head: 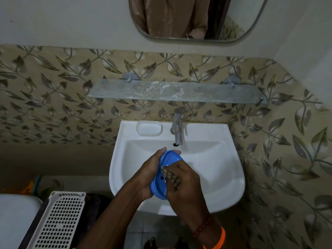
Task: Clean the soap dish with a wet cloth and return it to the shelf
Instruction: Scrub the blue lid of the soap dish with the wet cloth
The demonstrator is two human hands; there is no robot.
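A blue oval soap dish [161, 178] with small drain holes is held tilted over the white sink [212, 169]. My left hand [149, 175] grips it from the left, fingers curled round its far and near rims. My right hand [181, 184] presses a small dark patterned cloth [169, 174] against the inside of the dish; most of the cloth is hidden under the fingers. The glass shelf [176, 93] on the tiled wall above the sink carries nothing and shows whitish smears.
A chrome tap [177, 126] stands at the back of the sink, with no water visibly running. A white moulded soap recess [149, 129] lies left of it. A white perforated basket [59, 221] stands at lower left. A mirror [188, 18] hangs above.
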